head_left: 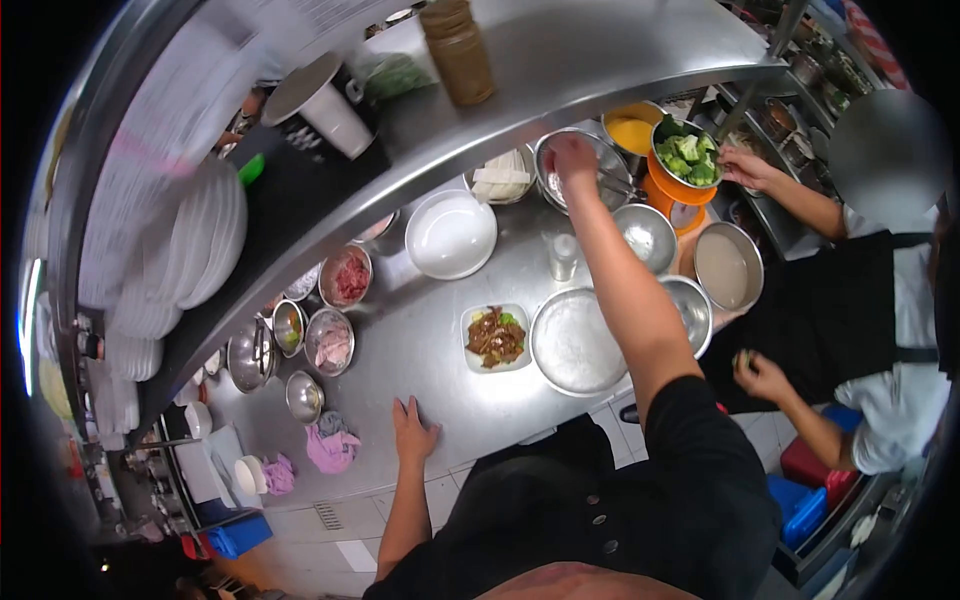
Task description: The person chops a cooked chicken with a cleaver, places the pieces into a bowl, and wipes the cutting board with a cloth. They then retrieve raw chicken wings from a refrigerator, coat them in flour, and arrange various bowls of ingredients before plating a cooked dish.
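My left hand (415,432) rests on the front edge of the steel counter, fingers apart and nothing in it. My right arm stretches to the back, where my right hand (570,160) is over a metal bowl (606,158) with a metal utensil leaning in it. That hand is blurred and its fingers are mostly hidden. Between my arms stands a square white dish of brown saucy food with green pieces (497,338). Beside it, under my right forearm, is a wide round metal tray (572,345). A clear squeeze bottle (562,257) stands behind the tray.
A co-worker's hand (748,168) touches a bowl of broccoli (686,155) on an orange scale (680,205). Their other hand (765,380) holds something small. A white bowl (451,235), raw meat bowls (347,278) and purple cloths (331,447) lie leftward. A steel shelf (560,60) overhangs the back.
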### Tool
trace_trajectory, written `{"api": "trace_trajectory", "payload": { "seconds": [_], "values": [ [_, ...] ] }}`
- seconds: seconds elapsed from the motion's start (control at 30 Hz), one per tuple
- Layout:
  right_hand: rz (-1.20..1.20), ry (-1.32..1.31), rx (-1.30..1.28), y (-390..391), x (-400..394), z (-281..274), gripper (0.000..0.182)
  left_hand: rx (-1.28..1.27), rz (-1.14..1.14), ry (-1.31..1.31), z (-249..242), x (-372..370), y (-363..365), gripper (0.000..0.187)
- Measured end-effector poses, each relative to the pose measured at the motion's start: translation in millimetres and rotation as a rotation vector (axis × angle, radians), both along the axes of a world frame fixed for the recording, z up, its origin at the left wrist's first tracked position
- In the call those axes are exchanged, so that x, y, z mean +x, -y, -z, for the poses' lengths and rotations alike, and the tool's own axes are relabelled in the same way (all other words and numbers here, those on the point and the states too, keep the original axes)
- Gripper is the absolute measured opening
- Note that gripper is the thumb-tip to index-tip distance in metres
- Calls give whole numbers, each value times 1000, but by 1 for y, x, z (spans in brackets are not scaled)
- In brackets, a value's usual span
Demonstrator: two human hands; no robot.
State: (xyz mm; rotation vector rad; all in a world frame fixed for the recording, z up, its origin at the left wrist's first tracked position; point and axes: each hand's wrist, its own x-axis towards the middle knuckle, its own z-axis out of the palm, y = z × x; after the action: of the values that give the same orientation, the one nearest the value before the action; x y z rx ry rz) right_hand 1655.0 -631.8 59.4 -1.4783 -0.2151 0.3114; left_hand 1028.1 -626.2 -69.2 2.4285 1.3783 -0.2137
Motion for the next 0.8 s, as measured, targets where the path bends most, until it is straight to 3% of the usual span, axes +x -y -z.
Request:
{"api": "trace_trajectory", "payload": {
  "seconds": [0.13,0.33,0.57,0.8],
  "values": [
    [-42,222,-438,-120,106,55,16,-51,-86,-108,4,20,-1,107],
    [-124,313,-733,-188,161,122,18,-136,-142,-202,-2,33,-4,113],
    [-169,329,-829,-205,176,163,20,-171,-143,-247,2,32,-10,115],
    [-169,356,-735,-201,166,171,22,-210,-141,-183,8,24,-15,115]
  ]
}}
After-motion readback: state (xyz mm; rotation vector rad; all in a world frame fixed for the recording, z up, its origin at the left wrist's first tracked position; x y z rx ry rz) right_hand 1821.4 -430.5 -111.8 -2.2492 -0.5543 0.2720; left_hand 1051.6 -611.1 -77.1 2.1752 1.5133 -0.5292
